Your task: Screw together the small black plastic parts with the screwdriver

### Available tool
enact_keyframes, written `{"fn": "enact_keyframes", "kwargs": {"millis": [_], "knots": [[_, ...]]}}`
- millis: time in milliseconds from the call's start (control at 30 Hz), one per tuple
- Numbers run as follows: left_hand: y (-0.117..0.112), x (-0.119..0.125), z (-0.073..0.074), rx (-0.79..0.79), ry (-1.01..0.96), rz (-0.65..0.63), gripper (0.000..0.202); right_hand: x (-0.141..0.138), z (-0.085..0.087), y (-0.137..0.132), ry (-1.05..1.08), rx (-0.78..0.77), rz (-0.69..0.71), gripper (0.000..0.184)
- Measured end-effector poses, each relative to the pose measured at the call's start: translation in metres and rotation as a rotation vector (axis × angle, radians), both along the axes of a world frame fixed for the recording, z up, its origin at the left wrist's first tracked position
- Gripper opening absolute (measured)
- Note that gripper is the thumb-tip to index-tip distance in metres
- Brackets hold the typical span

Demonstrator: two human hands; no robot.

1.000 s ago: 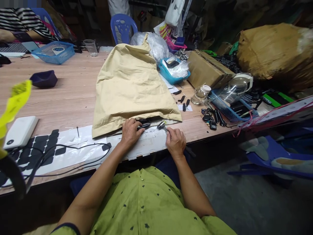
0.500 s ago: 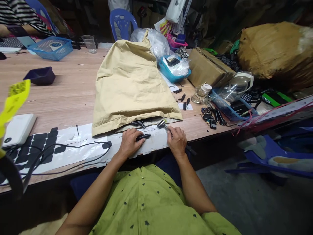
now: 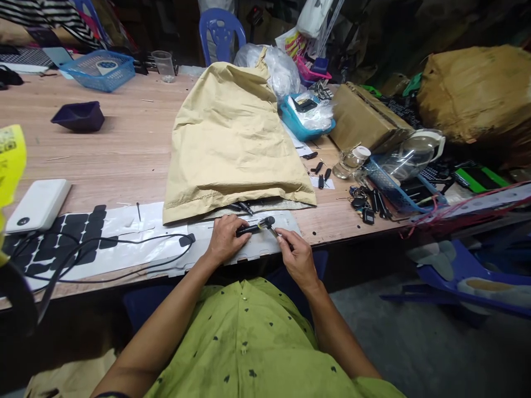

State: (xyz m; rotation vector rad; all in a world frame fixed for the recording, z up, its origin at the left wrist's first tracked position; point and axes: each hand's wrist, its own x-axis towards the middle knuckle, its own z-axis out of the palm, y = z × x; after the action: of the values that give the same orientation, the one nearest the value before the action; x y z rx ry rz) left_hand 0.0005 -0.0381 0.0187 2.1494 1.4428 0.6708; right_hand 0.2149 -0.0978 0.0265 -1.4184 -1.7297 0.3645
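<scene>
My left hand rests at the table's front edge, its thumb and fingers closed on a slim black piece whose kind I cannot make out. My right hand grips the handle of a small hammer. The dark hammer head overlaps the right end of the black piece; whether they touch is unclear. Under both lies a white board. Just behind my hands, a beige cloth bag spreads over the table, with dark slim pieces showing at its opening.
Left of my hands lie a sheet of black stickers, a black cable and a white power bank. A dark tray stands farther back. To the right are black key-like parts, a glass jar and a blue basket.
The right hand has moved down and turned, and the hammer head has come left onto the end of the black piece. The left hand keeps its grip. The whole view has shifted slightly.
</scene>
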Motion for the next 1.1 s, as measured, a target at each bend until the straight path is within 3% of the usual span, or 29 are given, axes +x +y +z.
{"fn": "enact_keyframes", "kwargs": {"millis": [300, 633, 900, 1100], "knots": [[0.001, 0.004, 0.009, -0.088, 0.024, 0.028, 0.014, -0.005, 0.010, -0.001, -0.018, 0.045, 0.008, 0.027], [0.001, 0.007, 0.011, -0.115, -0.009, 0.043, 0.014, -0.008, 0.009, 0.000, -0.044, 0.074, 0.023, 0.027], [0.002, 0.008, 0.010, -0.105, -0.010, 0.046, 0.012, -0.019, 0.006, -0.001, -0.085, 0.068, 0.121, 0.028], [0.001, 0.008, 0.007, -0.105, -0.009, 0.051, 0.014, 0.004, -0.002, 0.014, -0.182, 0.127, -0.102, 0.027]]}}
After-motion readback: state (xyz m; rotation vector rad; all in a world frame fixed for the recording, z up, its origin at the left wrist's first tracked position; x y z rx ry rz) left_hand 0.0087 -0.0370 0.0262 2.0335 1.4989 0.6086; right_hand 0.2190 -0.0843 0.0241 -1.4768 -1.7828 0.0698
